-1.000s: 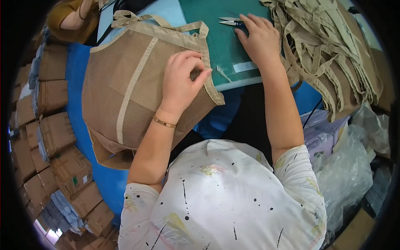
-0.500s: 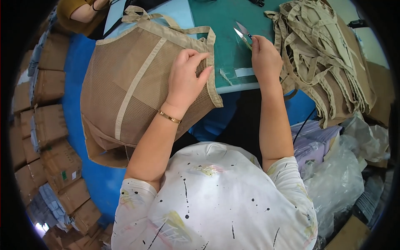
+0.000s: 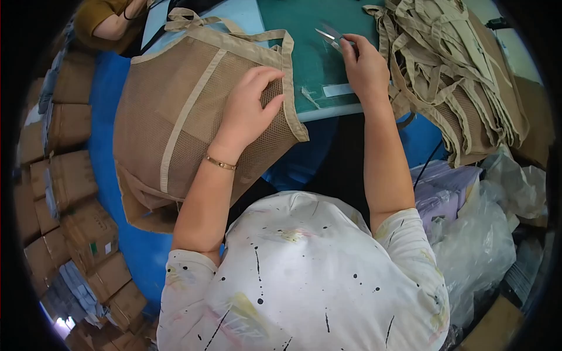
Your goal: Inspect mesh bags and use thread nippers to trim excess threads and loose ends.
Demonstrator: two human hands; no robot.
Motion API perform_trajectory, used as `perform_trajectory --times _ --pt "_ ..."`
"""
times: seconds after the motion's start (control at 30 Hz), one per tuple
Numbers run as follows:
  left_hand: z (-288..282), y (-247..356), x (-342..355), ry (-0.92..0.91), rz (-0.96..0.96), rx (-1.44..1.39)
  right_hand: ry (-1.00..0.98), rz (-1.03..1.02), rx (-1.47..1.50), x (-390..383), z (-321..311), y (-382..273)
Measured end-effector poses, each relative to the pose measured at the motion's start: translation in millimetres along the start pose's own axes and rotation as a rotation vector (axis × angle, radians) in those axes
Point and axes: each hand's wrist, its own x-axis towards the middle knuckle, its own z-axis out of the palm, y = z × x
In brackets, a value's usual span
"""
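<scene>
A brown mesh piece (image 3: 146,111) with beige binding and long straps lies over the left part of the table and hangs off its near edge. On its right side rests my left hand (image 3: 249,108), thumb and fingers apart beside the bound edge, gripping nothing. My right hand (image 3: 369,70) is closed around a pair of thread snips (image 3: 329,37). Their blades point up and left over the green tabletop, apart from the mesh. Part of their handle is hidden by my fingers.
A heap of similar mesh pieces with tangled straps (image 3: 445,88) sits to the right. Below it are clear plastic bags (image 3: 474,251). Cardboard boxes (image 3: 70,175) are stacked at left. Another person's arm (image 3: 117,23) shows at the far left. A white strip (image 3: 338,90) lies on the green table (image 3: 316,64).
My left hand has slid slightly left, its fingers spreading from the bound edge. My right hand has tilted the snips so the blades point further left.
</scene>
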Motion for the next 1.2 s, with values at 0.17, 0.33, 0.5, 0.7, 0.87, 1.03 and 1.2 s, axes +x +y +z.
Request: perform_trajectory --times 0.17,0.33,0.5,0.7,0.87,1.03,1.2 --pt "4 12 -4 -0.001 0.106 0.071 -0.023 -0.058 -0.027 1 -2 -1" --pt "11 6 2 0.011 0.234 0.250 -0.058 -0.053 -0.041 1 0 -1" --pt "16 -6 2 0.142 -0.126 -0.101 0.030 -0.094 -0.056 0 4 1" --pt "11 1 7 0.124 -0.101 -0.040 0.039 -0.154 -0.127 0 3 -3" --pt "14 5 15 0.096 0.050 0.218 0.030 -0.157 -0.129 -1 2 -3" --pt "19 -12 26 0.032 -0.307 -0.321 0.015 -0.154 -0.129 -3 2 -4" --pt "21 -12 32 0.043 -0.330 -0.282 0.079 -0.199 -0.172 -1 2 -3"
